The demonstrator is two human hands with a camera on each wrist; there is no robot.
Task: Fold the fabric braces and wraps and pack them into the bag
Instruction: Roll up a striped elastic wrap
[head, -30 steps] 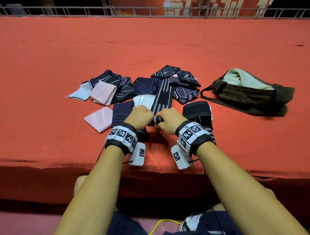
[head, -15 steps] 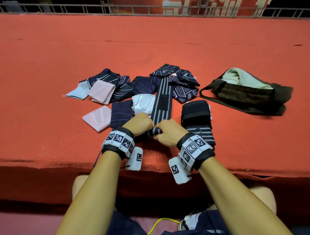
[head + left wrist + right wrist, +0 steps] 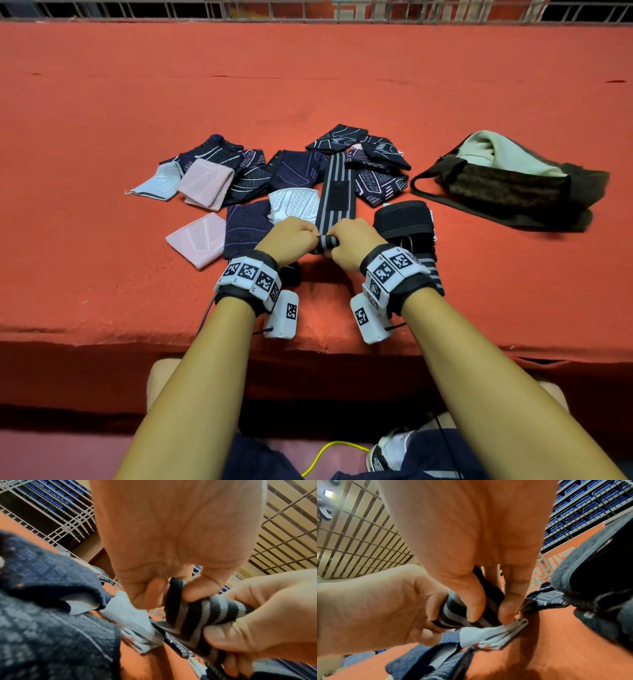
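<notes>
A long black wrap with grey stripes [image 3: 337, 192] lies stretched away from me on the red cloth. Its near end is rolled into a small tight roll [image 3: 327, 242]. My left hand [image 3: 291, 238] and right hand [image 3: 352, 245] both pinch that roll [image 3: 197, 609] [image 3: 462, 614] between thumb and curled fingers, one at each side. A dark brown bag [image 3: 513, 192] with pale cloth showing in its mouth lies open at the right. A rolled black and striped wrap [image 3: 406, 222] sits just right of my right hand.
Several folded braces lie behind and left of my hands: navy patterned ones [image 3: 294, 169], pink ones [image 3: 197, 238], a white one [image 3: 296, 205] and a pale blue one [image 3: 157, 181]. The table's front edge [image 3: 137, 339] runs just under my wrists. A metal railing [image 3: 308, 7] stands beyond.
Both hands have drawn slightly back towards me, still gripping the wrap's rolled end, and more of the striped length now shows flat beyond them.
</notes>
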